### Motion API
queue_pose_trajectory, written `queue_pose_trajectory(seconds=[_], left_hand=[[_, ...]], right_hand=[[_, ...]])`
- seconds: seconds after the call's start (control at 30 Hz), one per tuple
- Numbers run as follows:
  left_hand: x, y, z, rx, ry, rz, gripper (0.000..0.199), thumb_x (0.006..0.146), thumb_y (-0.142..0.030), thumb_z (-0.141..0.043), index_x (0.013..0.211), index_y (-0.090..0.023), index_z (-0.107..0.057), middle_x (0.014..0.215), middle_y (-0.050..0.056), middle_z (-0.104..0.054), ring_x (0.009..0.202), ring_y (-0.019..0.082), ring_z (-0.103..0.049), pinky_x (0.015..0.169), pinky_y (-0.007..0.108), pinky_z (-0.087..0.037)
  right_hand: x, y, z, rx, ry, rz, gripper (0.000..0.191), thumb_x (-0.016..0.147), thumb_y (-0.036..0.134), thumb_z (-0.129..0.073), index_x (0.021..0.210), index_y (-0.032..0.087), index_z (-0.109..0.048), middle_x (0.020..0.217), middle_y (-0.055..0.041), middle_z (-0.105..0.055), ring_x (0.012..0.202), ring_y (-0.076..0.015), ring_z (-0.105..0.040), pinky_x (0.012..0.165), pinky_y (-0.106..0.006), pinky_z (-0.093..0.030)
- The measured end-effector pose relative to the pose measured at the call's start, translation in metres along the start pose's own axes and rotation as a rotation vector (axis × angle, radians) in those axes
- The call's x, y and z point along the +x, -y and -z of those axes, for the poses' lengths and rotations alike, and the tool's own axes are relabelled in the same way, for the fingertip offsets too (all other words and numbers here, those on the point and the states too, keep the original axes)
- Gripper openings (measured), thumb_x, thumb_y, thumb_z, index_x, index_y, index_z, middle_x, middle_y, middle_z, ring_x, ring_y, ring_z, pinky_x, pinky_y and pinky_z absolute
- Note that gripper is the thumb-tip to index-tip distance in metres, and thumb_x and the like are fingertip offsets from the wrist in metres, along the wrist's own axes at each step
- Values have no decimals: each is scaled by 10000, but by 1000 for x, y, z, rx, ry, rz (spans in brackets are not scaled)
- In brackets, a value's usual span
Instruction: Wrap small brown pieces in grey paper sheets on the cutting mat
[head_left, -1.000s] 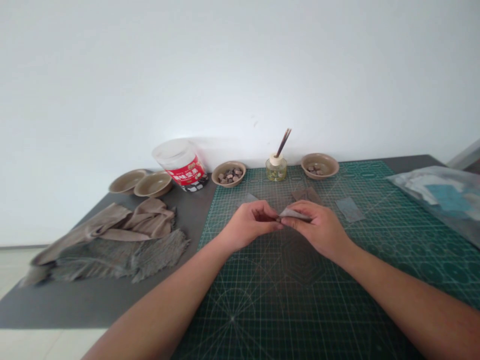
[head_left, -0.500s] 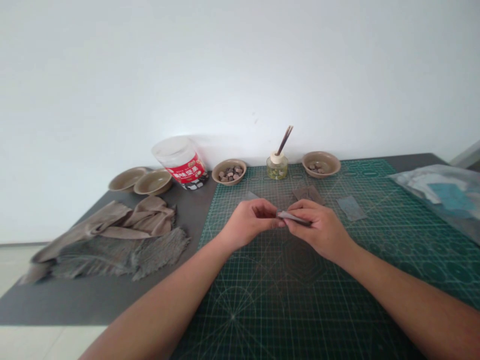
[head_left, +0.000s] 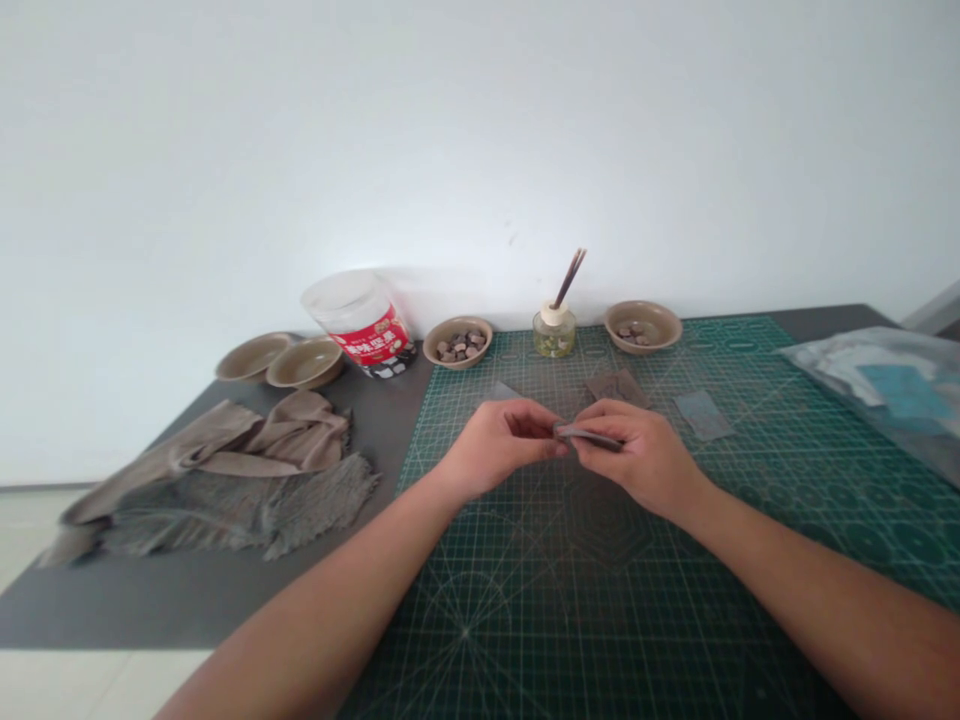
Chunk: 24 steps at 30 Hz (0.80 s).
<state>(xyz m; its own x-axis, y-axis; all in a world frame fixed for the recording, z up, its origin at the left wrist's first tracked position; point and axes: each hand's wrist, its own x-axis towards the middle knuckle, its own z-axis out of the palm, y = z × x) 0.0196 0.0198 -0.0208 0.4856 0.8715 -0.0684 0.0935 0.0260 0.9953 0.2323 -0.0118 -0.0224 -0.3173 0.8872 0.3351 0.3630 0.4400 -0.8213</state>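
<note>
Over the green cutting mat [head_left: 487,570] my two hands meet fingertip to fingertip. My right hand [head_left: 645,450] is closed on a slim grey tool [head_left: 596,437], whose left tip reaches the fingertips of the other hand; its kind is unclear. My left hand [head_left: 499,445] is closed in a pinch, with a tiny dark piece barely showing between thumb and forefinger. Just behind the hands lies a flat brown square [head_left: 619,385]. A thin blue-grey rectangle [head_left: 703,414] is to the right of it, and another grey sheet [head_left: 504,391] sits partly behind my left hand.
Along the wall stand a bowl of small brownish pieces [head_left: 459,345], a reed diffuser [head_left: 554,332] and a bowl with fewer pieces [head_left: 643,328]. On the left are a red-labelled plastic jar [head_left: 373,340], two bowls [head_left: 305,365] and crumpled cloth [head_left: 247,480]. A plastic bag [head_left: 892,385] lies right.
The slim tool in my right hand has tilted slightly between the fingers. Both hands stay in nearly the same place, and the things around them have not moved.
</note>
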Motion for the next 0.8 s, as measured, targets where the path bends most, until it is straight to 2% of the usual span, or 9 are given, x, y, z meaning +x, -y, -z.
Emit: queue_pose_trajectory(seconds=[0.13, 0.33, 0.5, 0.63, 0.8], left_hand=[[-1, 0, -1, 13, 2, 2, 224, 689, -173, -844, 898, -152, -764, 823, 40, -765, 724, 142, -692, 689, 250, -537], [-1, -1, -2, 38, 2, -24, 203, 696, -158, -822, 891, -146, -768, 804, 32, -753, 694, 123, -663, 643, 226, -508], [-1, -2, -1, 13, -27, -51, 210, 688, -139, -811, 894, -148, -775, 820, 37, -762, 716, 134, -680, 679, 243, -531], [1, 2, 0, -13, -47, -60, 251, 653, -115, -819, 893, -144, -749, 801, 32, -760, 698, 135, -687, 663, 244, -535], [4, 8, -2, -51, -159, -126, 201, 700, -189, -824, 844, -132, -696, 841, 59, -765, 771, 151, -710, 723, 261, -549]], right_hand=[[-1, 0, -1, 21, 32, 2, 209, 849, 168, -710, 999, 275, -808, 959, 8, -752, 860, -134, -697, 788, -253, -535], [-1, 0, -3, -23, 13, 38, 223, 847, 154, -706, 1006, 275, -806, 948, 6, -751, 846, -136, -698, 783, -259, -539], [-2, 1, -4, -53, -16, 96, 222, 858, 160, -698, 1031, 254, -800, 986, -16, -758, 879, -150, -704, 811, -274, -544], [-3, 4, 0, -12, 12, 99, 207, 848, 156, -706, 1000, 260, -802, 965, -7, -754, 865, -148, -702, 802, -267, -544], [-1, 3, 2, -49, -180, 46, 186, 891, 196, -677, 1032, 247, -788, 991, -21, -760, 896, -165, -706, 809, -278, -546]])
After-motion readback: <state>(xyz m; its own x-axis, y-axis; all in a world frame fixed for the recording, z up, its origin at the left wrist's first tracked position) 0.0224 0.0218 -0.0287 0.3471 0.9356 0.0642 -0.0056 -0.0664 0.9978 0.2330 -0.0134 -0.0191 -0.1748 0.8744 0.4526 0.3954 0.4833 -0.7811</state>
